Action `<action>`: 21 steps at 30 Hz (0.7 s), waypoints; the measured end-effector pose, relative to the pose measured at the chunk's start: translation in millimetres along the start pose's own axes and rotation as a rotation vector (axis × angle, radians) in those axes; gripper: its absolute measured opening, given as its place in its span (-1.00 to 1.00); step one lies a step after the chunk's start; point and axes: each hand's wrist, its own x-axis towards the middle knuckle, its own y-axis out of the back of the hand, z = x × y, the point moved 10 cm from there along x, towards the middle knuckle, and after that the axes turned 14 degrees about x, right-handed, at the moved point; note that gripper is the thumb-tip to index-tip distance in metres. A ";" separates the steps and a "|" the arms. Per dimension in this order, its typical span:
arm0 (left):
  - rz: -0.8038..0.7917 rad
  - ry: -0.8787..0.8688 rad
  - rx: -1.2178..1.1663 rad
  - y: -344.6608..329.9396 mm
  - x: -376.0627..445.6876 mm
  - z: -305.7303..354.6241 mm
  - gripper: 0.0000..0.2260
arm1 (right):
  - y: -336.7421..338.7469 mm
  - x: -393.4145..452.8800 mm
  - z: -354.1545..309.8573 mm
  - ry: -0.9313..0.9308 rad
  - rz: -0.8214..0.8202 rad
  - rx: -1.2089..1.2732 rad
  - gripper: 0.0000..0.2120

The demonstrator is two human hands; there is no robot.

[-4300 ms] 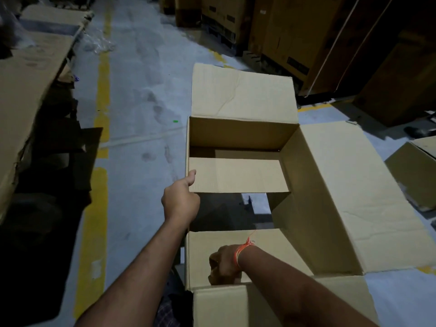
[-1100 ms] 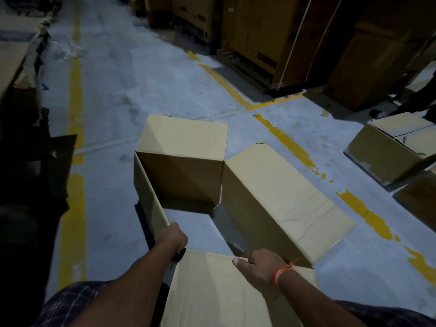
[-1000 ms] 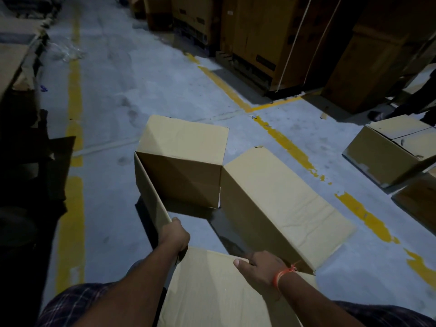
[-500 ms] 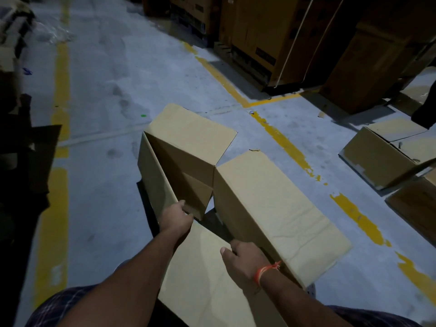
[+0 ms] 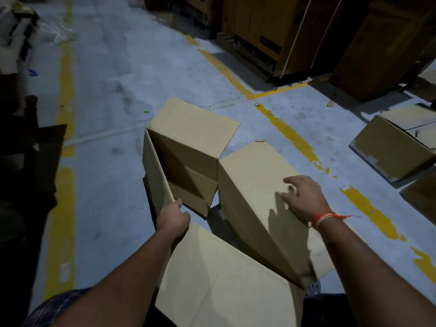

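Observation:
A large open cardboard box (image 5: pixel 250 185) sits on the grey floor in front of me, its flaps spread and partly folded inward. My left hand (image 5: pixel 173 217) grips the edge of the box's left wall near its near corner. My right hand (image 5: pixel 304 199), with an orange thread on its wrist, hovers with loosely spread fingers over the big right flap and holds nothing. The near flap (image 5: pixel 219 279) lies across my lap.
A second cardboard box (image 5: pixel 396 147) lies on the floor at the right. Tall stacked cartons (image 5: pixel 271 31) stand at the back right. Flattened cardboard and dark clutter (image 5: pixel 21 138) line the left side. Yellow lines (image 5: pixel 290 135) mark the floor.
My right hand has let go of the near flap and moved right and forward over the right flap. The far flap has folded further inward. My left hand stays on the left wall.

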 end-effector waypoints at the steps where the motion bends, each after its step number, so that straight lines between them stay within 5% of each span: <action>1: 0.004 0.006 -0.015 -0.3 0.0 0.0 -0.50 | 5.8 0.1 19.0 -0.085 0.004 -0.011 -0.47; 4: 0.017 0.015 -0.045 -0.8 1.8 1.1 -0.49 | 6.0 -5.0 66.1 -0.249 -0.031 0.061 -0.43; 8: 0.029 0.030 -0.073 -1.7 7.3 6.6 -0.48 | -2.2 -12.9 77.5 -0.300 -0.122 0.254 -0.69; 15: 0.049 0.056 -0.125 -1.3 11.6 10.9 -0.48 | 13.2 0.4 79.5 -0.197 -0.006 0.193 -0.62; 21: 0.057 -0.020 -0.128 2.8 11.1 28.9 -0.43 | 23.4 -6.3 58.2 -0.112 -0.086 0.451 -0.93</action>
